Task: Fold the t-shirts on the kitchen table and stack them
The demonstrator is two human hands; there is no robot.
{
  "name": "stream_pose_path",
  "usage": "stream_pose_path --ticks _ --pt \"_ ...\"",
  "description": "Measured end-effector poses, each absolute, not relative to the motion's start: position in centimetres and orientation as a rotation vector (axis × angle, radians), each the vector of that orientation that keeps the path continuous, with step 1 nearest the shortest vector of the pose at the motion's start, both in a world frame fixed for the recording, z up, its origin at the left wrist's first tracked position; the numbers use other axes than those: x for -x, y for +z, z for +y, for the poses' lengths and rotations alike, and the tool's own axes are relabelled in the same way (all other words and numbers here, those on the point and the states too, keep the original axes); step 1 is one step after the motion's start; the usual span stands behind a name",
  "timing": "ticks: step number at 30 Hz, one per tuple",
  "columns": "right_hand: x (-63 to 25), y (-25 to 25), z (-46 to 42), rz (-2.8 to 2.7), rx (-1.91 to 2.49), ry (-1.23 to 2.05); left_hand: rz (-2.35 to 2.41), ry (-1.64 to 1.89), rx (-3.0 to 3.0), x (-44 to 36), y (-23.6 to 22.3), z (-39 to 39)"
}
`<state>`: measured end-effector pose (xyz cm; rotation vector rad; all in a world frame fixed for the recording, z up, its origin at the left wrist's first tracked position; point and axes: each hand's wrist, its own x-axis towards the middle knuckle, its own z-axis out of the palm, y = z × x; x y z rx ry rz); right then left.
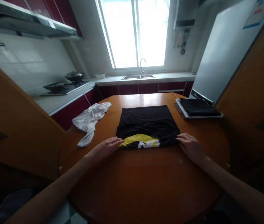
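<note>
Cookware stands at the far left: a dark pan and a lidded pot on the hob, below a range hood. Nearer, on the left side of the brown wooden tabletop, lies a crumpled white garment, one narrow end trailing toward the near edge. Just right of it, the left hand reaches in from the lower left, its fingers closed on the near left corner of a black garment, their tips over the end of a yellow print. That black garment lies flat in the middle of the tabletop, its near part doubled over in a wide band that shows the yellow and white print along the near edge; a few creases run across it. Beyond it are a window and a sink with a curved tap. At the near right corner, the right hand has its fingers together, pinching the cloth's side edge. Farther right, near the tabletop's far rim, rests a folded stack, black on top with white and grey layers beneath, in front of a pale refrigerator.
</note>
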<state>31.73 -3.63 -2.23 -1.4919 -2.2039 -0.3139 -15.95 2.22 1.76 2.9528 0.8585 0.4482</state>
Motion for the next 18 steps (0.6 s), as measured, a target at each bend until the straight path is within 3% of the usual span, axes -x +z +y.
stream_pose_path --ticks 7,13,18 --pt "-33.0 -1.5 -4.7 -2.214 1.33 -0.056 0.949 0.406 -2.799 16.6 3.1 0.9" --pt "-34.7 2.8 -9.0 -2.2 1.057 0.651 0.982 0.172 -2.399 17.0 8.6 -4.3" --pt "-35.4 6.7 -10.7 -1.995 0.997 1.04 0.996 0.341 -2.31 18.8 10.0 -5.8"
